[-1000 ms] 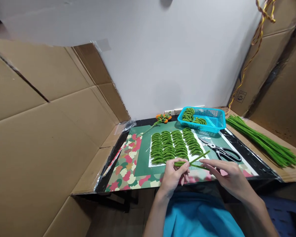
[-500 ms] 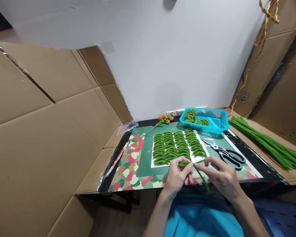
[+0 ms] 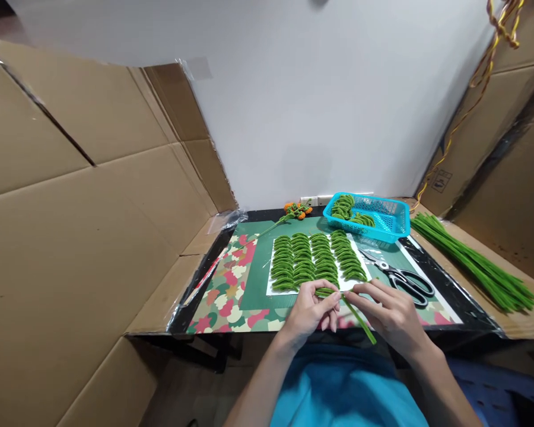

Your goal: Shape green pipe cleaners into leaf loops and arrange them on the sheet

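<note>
Head view: a fuzzy green stem (image 3: 359, 322) at the near edge of the mat (image 3: 256, 284) looks light, soft and bendable, best pinched by its crossing. Left hand (image 3: 310, 307) pinches its bunched part; right hand (image 3: 391, 309), fingers narrowed, pinches alongside.

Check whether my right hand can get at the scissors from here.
Probably yes: the scissors lie just beyond the right hand, handles towards it and largely uncovered, though that hand is busy at the green strand.
</note>
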A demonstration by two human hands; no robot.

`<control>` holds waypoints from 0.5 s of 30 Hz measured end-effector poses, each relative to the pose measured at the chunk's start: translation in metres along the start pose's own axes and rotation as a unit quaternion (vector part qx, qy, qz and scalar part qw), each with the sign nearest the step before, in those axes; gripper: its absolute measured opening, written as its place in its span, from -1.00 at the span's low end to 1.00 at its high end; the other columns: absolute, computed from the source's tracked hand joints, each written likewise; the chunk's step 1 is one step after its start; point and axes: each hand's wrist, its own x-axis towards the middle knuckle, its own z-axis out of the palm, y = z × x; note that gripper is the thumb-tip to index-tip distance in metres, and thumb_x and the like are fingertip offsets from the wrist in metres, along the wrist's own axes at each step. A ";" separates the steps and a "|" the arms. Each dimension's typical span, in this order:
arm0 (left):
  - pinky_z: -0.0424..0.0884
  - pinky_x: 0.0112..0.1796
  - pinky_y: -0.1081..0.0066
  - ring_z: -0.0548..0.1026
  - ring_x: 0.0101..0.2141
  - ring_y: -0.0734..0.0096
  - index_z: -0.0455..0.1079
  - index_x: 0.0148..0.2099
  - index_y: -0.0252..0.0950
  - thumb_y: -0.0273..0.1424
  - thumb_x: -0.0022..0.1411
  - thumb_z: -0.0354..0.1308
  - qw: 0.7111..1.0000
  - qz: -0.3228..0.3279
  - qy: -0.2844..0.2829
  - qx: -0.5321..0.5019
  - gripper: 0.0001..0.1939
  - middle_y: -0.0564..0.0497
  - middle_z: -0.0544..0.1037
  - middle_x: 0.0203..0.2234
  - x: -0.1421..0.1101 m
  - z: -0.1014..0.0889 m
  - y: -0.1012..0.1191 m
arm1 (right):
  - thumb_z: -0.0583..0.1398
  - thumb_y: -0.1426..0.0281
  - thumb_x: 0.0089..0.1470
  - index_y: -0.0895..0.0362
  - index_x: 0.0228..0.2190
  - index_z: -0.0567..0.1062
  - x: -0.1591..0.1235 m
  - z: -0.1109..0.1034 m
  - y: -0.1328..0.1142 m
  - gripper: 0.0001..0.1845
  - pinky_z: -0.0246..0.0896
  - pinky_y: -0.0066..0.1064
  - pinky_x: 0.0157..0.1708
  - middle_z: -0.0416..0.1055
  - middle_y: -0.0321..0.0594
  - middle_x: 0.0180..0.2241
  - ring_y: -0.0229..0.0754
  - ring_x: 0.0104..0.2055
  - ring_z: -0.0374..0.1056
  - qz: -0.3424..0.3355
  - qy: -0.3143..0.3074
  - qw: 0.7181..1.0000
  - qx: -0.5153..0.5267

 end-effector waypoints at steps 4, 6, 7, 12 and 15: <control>0.10 -0.74 0.59 0.40 -0.76 0.55 0.41 -0.21 -0.31 0.04 0.15 0.44 0.997 0.054 0.053 0.001 -0.47 0.15 0.44 -0.61 0.005 0.014 -0.004 | 0.11 0.59 0.37 0.11 0.01 0.59 0.001 0.005 0.007 -0.66 0.39 -0.31 -0.23 0.65 -0.11 -0.17 -0.09 -0.23 0.53 -0.005 0.011 0.999 -0.035; 0.15 -0.73 0.58 0.43 -0.75 0.51 0.41 -0.20 -0.29 0.04 0.20 0.40 0.995 0.079 0.066 0.016 -0.50 0.17 0.40 -0.62 0.008 0.021 -0.006 | 0.10 0.62 0.35 0.10 0.00 0.58 0.001 0.009 0.010 -0.65 0.42 -0.33 -0.21 0.65 -0.12 -0.19 -0.11 -0.22 0.55 0.004 0.024 0.999 -0.028; 0.20 -0.71 0.57 0.45 -0.73 0.48 0.41 -0.19 -0.28 0.03 0.24 0.37 0.993 0.089 0.067 0.026 -0.53 0.17 0.39 -0.62 0.009 0.023 -0.007 | 0.10 0.61 0.35 0.09 -0.03 0.58 0.001 0.011 0.010 -0.67 0.42 -0.35 -0.22 0.65 -0.13 -0.21 -0.12 -0.23 0.57 0.015 0.028 0.999 -0.017; 0.42 -0.56 0.46 0.53 -0.62 0.41 0.47 -0.15 -0.26 -0.15 0.47 0.16 0.965 0.185 0.091 0.165 -0.73 0.04 0.50 -0.47 0.012 0.032 -0.008 | 0.10 0.47 0.43 0.08 -0.18 0.53 0.004 0.013 -0.001 -0.79 0.36 -0.40 -0.38 0.58 -0.15 -0.31 -0.16 -0.36 0.52 0.162 0.057 0.983 0.073; 0.50 -0.34 0.35 0.60 -0.44 0.28 0.52 -0.13 -0.26 -0.33 0.51 0.05 0.898 0.288 0.076 0.323 -0.77 -0.09 0.59 -0.37 0.015 0.028 -0.009 | 0.11 0.26 0.44 0.08 -0.33 0.48 0.006 0.006 -0.007 -0.71 0.16 -0.41 -0.55 0.41 -0.24 -0.47 -0.21 -0.53 0.31 0.288 0.037 0.945 0.152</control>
